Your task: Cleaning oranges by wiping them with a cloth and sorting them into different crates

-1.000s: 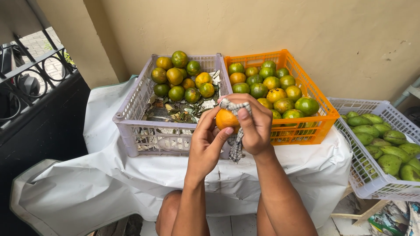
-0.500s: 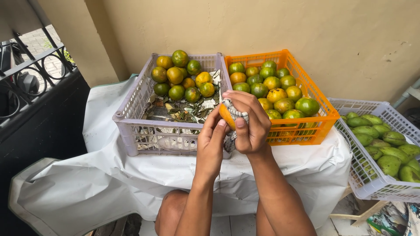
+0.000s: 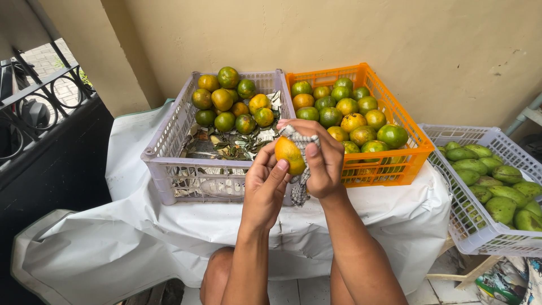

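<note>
My left hand (image 3: 265, 186) holds an orange citrus fruit (image 3: 289, 155) in front of me. My right hand (image 3: 323, 164) presses a grey patterned cloth (image 3: 299, 183) against the fruit; part of the cloth hangs down below the hands. Behind the hands, a lilac crate (image 3: 164, 164) holds several green and orange citrus fruits (image 3: 228, 104) at its far end, with leaves and paper scraps on its bottom. Beside it an orange crate (image 3: 395, 164) is filled with more citrus fruits (image 3: 344, 116).
Both crates stand on a surface draped in white sheeting (image 3: 130, 226). A white basket (image 3: 477, 226) of green mangoes (image 3: 497, 186) sits lower at the right. A black metal railing (image 3: 34, 107) is at the left, a beige wall behind. My knees show below.
The fruit has been turned between my hands, and the cloth has shifted over its right side. The hands stay at about the same place in front of the crates.
</note>
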